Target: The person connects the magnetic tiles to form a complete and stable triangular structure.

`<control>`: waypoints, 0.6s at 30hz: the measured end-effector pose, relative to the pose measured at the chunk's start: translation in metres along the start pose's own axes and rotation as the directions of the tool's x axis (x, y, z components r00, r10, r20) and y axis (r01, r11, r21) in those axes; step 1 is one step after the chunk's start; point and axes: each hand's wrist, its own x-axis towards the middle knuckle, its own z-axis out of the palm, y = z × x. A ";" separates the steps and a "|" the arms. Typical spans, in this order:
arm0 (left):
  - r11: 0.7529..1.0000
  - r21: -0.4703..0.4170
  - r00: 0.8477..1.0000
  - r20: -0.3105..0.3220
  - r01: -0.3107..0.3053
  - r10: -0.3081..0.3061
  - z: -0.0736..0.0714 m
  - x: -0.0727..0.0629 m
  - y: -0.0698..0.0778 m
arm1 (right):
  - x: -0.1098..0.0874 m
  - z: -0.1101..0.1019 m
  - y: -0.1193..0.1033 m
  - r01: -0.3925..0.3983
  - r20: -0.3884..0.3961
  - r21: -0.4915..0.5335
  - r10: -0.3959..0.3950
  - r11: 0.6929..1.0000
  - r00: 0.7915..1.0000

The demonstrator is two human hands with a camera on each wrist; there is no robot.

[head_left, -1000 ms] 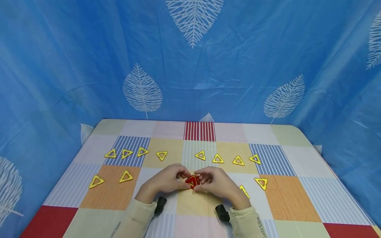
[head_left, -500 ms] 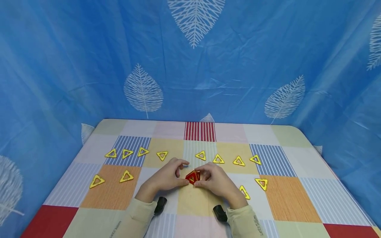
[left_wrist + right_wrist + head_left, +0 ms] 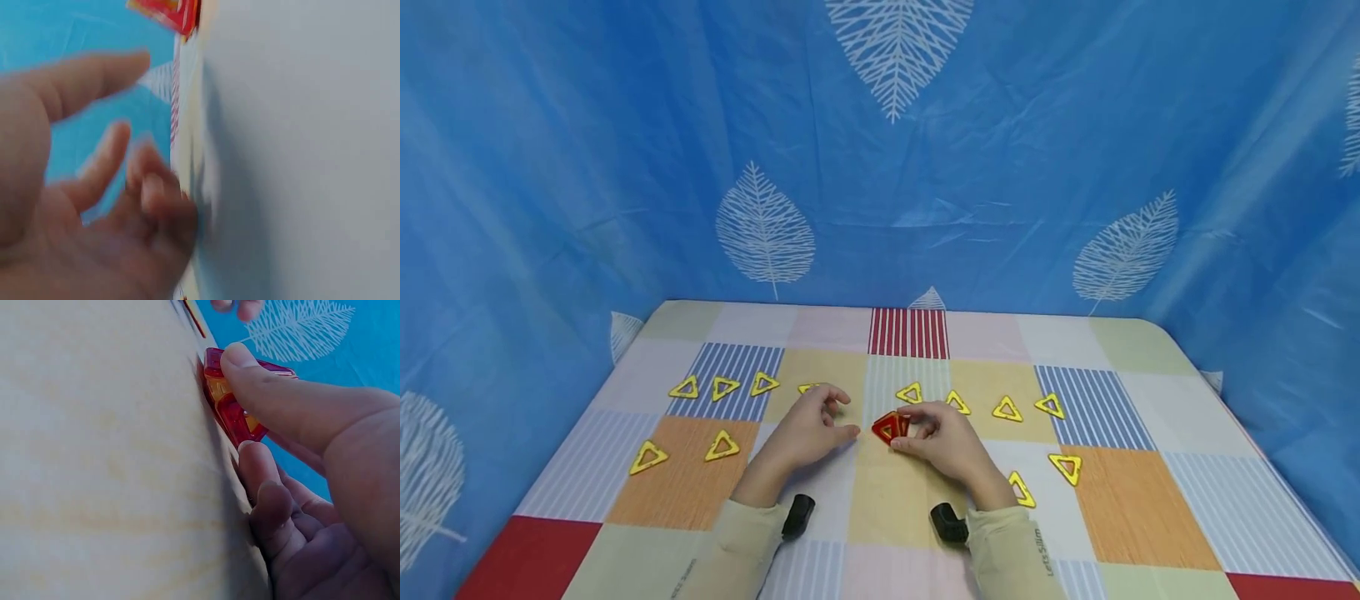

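Observation:
My right hand (image 3: 946, 440) pinches a small red pyramid of triangular tiles (image 3: 887, 427) at its right side, low over the middle of the table. In the right wrist view the thumb presses one face of this glossy pyramid (image 3: 234, 419), which shows yellow inside, and a fingertip lies at its lower corner. To the left, my left hand (image 3: 808, 429) hovers apart from it, fingers loosely bent and holding nothing. The left wrist view shows that hand (image 3: 106, 187) blurred, with a red corner of the pyramid (image 3: 178, 12) beyond the index finger.
Several yellow triangular frames lie flat in a row across the table, from a left one (image 3: 685, 387) to a right one (image 3: 1049, 406). Nearer ones (image 3: 647, 457) lie at left, and another (image 3: 1066, 468) at right. A blue leaf-printed curtain (image 3: 880, 208) hangs behind the checked tablecloth (image 3: 1150, 508).
My left hand has let go of the red pyramid and drawn away to the left, partly covering a yellow triangle. My right hand has shifted slightly away from me with the pyramid.

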 end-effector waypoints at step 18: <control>0.920 0.378 0.995 -0.058 0.102 -0.086 -0.028 0.017 -0.007 | 0.000 -0.002 0.001 -0.034 0.032 0.063 0.032 0.997 0.999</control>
